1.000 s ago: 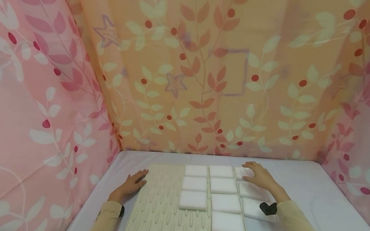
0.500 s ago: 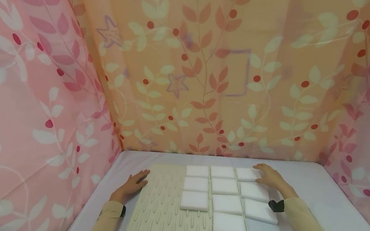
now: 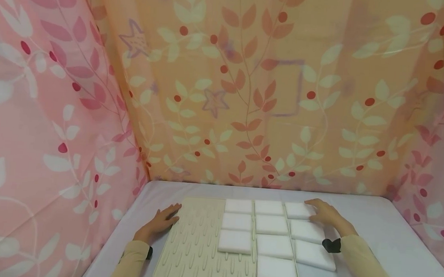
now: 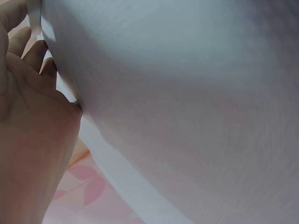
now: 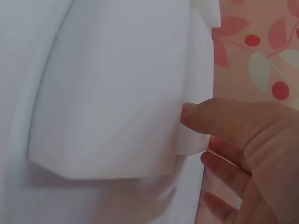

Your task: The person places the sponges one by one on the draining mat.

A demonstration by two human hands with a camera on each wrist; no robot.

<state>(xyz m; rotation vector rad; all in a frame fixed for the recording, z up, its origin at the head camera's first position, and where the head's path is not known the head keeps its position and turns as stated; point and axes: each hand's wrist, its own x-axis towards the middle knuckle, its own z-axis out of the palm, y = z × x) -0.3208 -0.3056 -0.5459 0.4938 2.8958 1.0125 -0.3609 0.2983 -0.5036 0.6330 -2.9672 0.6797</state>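
Left hand (image 3: 158,223), fingers spread, lies at the ridged beige rubbery-looking mat (image 3: 194,259), likely steadying its left edge; right hand (image 3: 328,214), whether pinching I cannot tell, brackets the white rectangular foam-like block (image 3: 298,210) at the mat's far-right corner, perhaps aligning it.

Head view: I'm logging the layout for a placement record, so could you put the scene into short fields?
Mat: pale, with raised oblong bumps
White pads: ten, in three columns
Left column: three, on the mat
Middle column: four, on the mat
Right column: three, along the mat's right edge
Left hand: at the mat's left edge
Right hand: at the right end of the far pad in the right column; grip unclear
Curtain: leaf-patterned, behind the table
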